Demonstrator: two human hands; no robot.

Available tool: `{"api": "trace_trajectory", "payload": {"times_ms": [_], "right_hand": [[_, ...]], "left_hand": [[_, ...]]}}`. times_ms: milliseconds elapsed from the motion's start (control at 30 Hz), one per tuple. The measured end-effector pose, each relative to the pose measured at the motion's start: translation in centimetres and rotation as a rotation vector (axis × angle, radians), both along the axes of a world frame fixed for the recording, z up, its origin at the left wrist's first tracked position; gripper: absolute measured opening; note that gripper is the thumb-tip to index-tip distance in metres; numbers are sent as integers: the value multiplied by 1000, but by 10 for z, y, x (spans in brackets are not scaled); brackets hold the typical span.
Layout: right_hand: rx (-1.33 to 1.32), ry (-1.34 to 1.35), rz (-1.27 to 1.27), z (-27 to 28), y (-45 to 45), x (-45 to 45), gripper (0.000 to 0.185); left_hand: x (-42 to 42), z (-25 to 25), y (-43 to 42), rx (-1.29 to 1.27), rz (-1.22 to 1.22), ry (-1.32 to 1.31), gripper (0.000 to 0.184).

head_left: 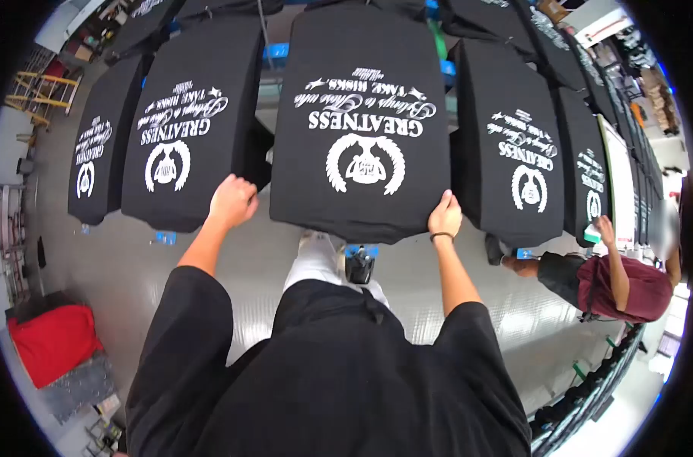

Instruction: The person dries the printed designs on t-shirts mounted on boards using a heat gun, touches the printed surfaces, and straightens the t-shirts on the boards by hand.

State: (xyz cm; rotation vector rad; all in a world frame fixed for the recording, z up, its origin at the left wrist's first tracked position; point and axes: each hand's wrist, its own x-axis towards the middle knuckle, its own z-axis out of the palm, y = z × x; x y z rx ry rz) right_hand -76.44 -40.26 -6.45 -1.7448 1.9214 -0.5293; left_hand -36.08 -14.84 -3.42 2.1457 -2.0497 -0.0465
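A black T-shirt point(362, 164) with white "GREATNESS" lettering and a wreath print lies stretched over a flat board in front of me. My right hand point(445, 216) is closed on its lower right corner, thumb on top. My left hand point(234, 201) has its fingers curled, in the gap beside the lower right edge of a second black T-shirt point(186, 164) with the same print. It is apart from the middle shirt, and nothing shows in its fingers.
More printed black shirts on boards stand to both sides, including one T-shirt point(514, 145) at right. A person in a maroon shirt point(621, 288) works at the far right, beside a white board point(618, 183). Red cloth point(55, 343) lies at lower left, and a yellow ladder point(46, 91) stands behind.
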Motion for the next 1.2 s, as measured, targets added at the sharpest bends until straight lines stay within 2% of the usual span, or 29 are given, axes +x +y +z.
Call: {"api": "trace_trajectory", "payload": {"times_ms": [167,233,267,333,367,433,533,567,933,1100,1133,1200], "right_hand": [[-20,24,28,-9,-14,-4,60],[239,57,69,-4,-23,-7,67],[269,43,30,-1,-26,-4,72],[212,68,4,6,-23,2,73],[174,99,-11,8,-22,3,73],[141,130,-79,15,-19,7,72],[1,94,-3,-5,-22,0,73],[76,47,-15,-5,-24,-2,74],[-5,27,-28,-6,-21,0,67],[-10,7,-31,-7,-21,-1,65],[-17,1,-25,-6,-19,-2,65],[-34,-22,-21,-7,-18,-1,64]], "left_hand": [[3,-2,-2,-7,26,21,7],[2,-2,0,-19,34,47,7],[0,-2,1,-28,30,45,7],[2,1,-1,23,36,-33,8],[6,-7,1,60,47,25,9],[7,-6,-3,81,0,-18,12],[6,-6,-1,81,25,-29,14],[6,-7,1,41,22,-38,13],[6,-11,6,-107,19,-21,14],[4,-11,6,-87,35,-40,14],[5,-11,6,40,66,-57,16],[6,-12,7,29,50,-71,16]]}}
